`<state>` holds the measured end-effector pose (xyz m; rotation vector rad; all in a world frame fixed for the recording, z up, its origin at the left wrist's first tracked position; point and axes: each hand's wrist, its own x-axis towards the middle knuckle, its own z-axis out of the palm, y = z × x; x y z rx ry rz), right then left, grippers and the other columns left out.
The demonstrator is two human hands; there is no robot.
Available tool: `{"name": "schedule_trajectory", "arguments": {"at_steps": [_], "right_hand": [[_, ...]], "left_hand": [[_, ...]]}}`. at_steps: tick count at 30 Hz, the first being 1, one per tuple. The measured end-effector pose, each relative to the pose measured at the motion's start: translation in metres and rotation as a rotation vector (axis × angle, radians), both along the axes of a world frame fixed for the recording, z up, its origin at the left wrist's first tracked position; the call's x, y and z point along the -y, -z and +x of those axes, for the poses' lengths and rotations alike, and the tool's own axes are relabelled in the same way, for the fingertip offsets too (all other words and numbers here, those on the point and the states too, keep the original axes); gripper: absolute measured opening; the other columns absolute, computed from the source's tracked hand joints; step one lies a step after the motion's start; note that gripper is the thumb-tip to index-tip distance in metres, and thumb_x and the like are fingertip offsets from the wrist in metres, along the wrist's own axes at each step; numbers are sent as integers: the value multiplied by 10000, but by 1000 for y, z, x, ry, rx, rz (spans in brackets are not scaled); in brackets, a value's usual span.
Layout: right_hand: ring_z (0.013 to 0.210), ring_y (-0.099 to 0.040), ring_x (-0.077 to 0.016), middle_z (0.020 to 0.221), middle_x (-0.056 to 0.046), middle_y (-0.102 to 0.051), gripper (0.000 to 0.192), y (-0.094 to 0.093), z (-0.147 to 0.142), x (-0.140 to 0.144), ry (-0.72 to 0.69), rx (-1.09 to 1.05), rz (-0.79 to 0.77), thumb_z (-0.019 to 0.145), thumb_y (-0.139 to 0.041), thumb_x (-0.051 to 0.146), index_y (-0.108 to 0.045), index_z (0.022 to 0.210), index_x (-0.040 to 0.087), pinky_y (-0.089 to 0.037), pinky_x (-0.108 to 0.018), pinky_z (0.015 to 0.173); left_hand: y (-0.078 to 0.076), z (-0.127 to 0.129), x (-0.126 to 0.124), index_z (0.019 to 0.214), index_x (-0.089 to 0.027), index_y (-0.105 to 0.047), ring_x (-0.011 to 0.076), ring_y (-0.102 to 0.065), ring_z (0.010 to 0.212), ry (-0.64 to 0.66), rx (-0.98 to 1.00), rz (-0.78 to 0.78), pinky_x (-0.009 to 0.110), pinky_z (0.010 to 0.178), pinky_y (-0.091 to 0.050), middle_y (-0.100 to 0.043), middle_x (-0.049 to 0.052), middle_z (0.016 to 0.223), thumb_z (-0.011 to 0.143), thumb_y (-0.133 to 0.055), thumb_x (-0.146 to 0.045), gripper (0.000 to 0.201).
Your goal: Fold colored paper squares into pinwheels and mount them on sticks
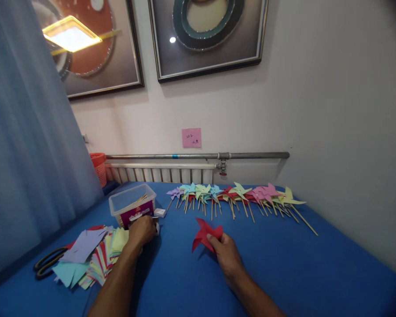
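Blue cloth-covered table (284, 264), clear plastic tub (132, 203) at 10 o'clock. Left hand (143, 230) curled by it, grip hidden, cannot tell. Right hand (226, 251) pinching folded red paper pinwheel (204, 233), dead centre; might unfold if loosened.

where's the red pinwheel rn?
In the head view, the red paper pinwheel sits centre on the blue table, pinched in the right hand, just in front of the row of finished pinwheels.

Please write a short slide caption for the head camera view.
Right hand holds red paper pinwheel; left hand reaches beside plastic box.
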<state>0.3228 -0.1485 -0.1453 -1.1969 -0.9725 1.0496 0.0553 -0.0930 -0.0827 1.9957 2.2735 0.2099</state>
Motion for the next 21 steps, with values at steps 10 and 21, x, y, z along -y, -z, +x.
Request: {"name": "schedule_trajectory", "arguments": {"at_steps": [10, 21], "right_hand": [[593, -616, -201, 643, -9, -713, 224, 0, 2, -2, 13, -5, -3, 661, -722, 420, -716, 731, 208, -455, -304, 583], [636, -652, -211, 708, -24, -751, 245, -9, 4, 3, 22, -35, -2, 673, -723, 406, -748, 792, 193, -485, -306, 628]], "left_hand": [[-1, 39, 16, 920, -195, -720, 225, -682, 916, 269, 81, 141, 284, 762, -414, -758, 93, 963, 894, -496, -240, 230], [21, 62, 21, 906, -191, -745, 252, -674, 952, 596, 106, 20, 310, 819, -437, -754, 115, 986, 891, -485, -229, 263]]}}
